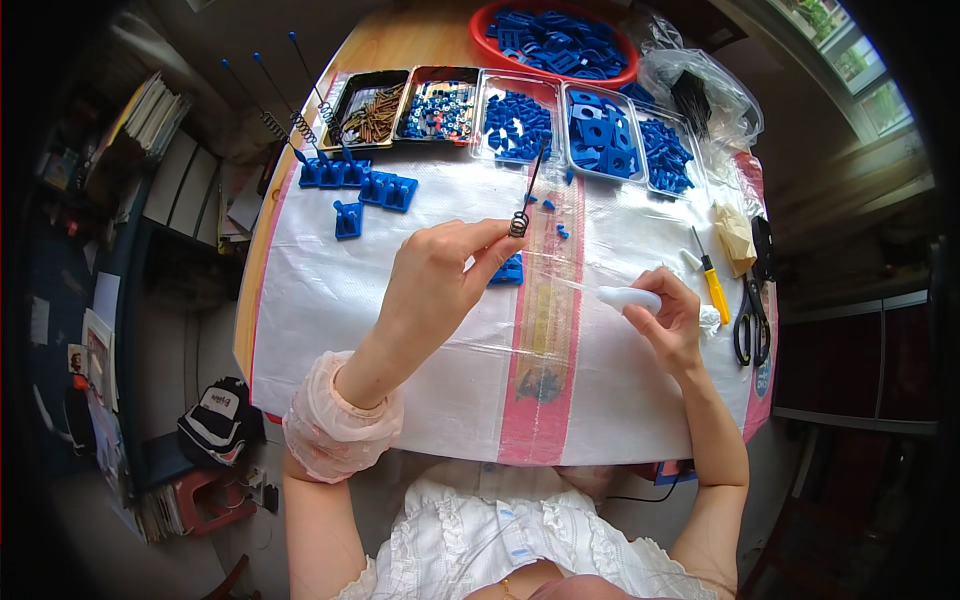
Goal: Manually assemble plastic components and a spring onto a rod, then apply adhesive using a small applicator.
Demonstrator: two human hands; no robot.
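Note:
My left hand (435,275) pinches a black coil spring with a straight wire end (519,222) between thumb and fingertips, above the middle of the table. My right hand (672,320) is closed round a small white squeeze bottle (632,299), its thin nozzle pointing left. Just beyond my left thumb, partly hidden by it, a blue plastic base (508,270) lies on the sheet. Small blue pieces (562,231) are scattered farther off. At the far left, joined blue bases (388,190) carry springs with blue-tipped wires (300,125); a single blue base (347,220) sits nearer.
Along the back stand trays of brass-coloured pins (375,115), small mixed beads (438,108) and blue parts (602,132), with a red basin (632,70) behind. To the right lie a yellow-handled screwdriver (715,292) and black scissors (744,335). A white sheet (430,420) covers the table.

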